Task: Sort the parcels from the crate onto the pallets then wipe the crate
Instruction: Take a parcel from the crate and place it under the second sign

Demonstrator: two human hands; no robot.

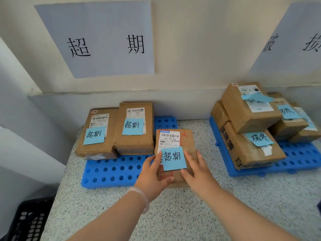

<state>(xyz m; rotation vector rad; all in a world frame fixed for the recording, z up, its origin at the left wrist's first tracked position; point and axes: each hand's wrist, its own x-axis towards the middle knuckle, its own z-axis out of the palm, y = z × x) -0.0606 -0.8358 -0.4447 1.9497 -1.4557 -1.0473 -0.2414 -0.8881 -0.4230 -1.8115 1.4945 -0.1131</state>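
Left grip (152, 173) pinches one parcel (173, 136), right grip (198, 171) rests flat on it; two more parcels (133, 129) lie on blue pallet (112, 171)

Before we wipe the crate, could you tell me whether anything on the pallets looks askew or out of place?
Yes. On the right pallet, the top parcel sits tilted and its blue note is curling up. The nearest parcel, under the left hand and right hand, juts past the right edge of the left pallet.
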